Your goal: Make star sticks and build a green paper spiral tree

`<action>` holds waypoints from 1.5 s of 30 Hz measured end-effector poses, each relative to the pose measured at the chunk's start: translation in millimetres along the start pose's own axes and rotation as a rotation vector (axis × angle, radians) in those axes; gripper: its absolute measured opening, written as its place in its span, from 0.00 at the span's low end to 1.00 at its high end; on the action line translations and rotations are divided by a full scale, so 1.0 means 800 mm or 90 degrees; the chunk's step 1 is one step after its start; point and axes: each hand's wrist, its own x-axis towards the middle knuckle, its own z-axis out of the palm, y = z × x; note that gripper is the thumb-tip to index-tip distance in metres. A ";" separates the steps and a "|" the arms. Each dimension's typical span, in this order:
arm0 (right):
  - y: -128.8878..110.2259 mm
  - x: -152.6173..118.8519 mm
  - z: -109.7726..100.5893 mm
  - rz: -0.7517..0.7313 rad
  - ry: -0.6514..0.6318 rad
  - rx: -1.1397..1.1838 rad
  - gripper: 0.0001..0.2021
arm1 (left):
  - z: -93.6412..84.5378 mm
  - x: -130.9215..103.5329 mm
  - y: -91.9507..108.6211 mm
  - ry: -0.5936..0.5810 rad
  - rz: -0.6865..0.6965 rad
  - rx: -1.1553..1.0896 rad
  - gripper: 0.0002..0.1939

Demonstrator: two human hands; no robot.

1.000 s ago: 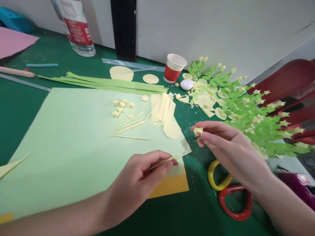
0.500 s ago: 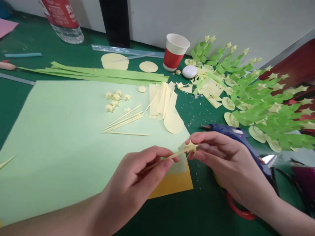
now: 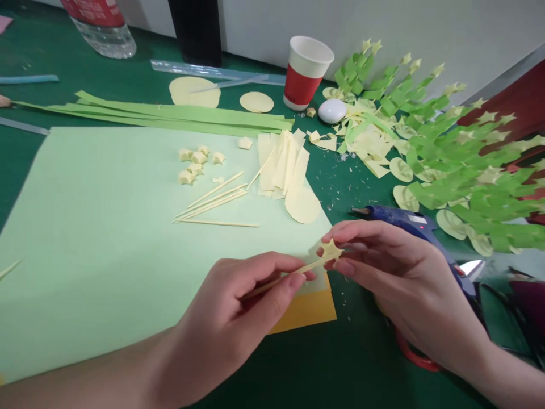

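My left hand (image 3: 251, 307) pinches a thin pale stick (image 3: 309, 266) between thumb and fingers, over the light green sheet (image 3: 106, 238). At the stick's tip sits a folded yellow paper star (image 3: 330, 251), which the thumb and fingertips of my right hand (image 3: 395, 278) grip from the right. Beyond my hands, several more pale sticks (image 3: 213, 203) lie on the sheet. Behind those is a small cluster of paper stars (image 3: 195, 163), with yellow paper strips (image 3: 283, 162) and a yellow paper disc (image 3: 302, 204) to their right.
A blue glue gun (image 3: 398, 217) and red-handled scissors (image 3: 417, 355) lie beside and under my right hand. Green paper plants (image 3: 451, 153) crowd the right side. At the back stand a paper cup (image 3: 307, 71) and a bottle (image 3: 104, 34); green strips (image 3: 183, 116) lie behind the sheet.
My view has tilted slightly, so the tabletop things sit a little higher in the picture. The star appears slightly turned on the stick's tip; both hands keep their hold.
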 end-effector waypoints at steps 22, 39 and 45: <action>-0.001 -0.003 0.000 -0.036 0.016 -0.026 0.08 | -0.003 0.004 -0.003 -0.041 0.025 0.009 0.12; -0.002 -0.002 0.001 -0.052 0.022 -0.046 0.07 | -0.003 0.004 -0.005 -0.041 0.032 0.008 0.12; -0.003 -0.002 0.003 -0.059 0.037 -0.072 0.08 | -0.003 0.003 -0.004 -0.040 0.028 0.012 0.12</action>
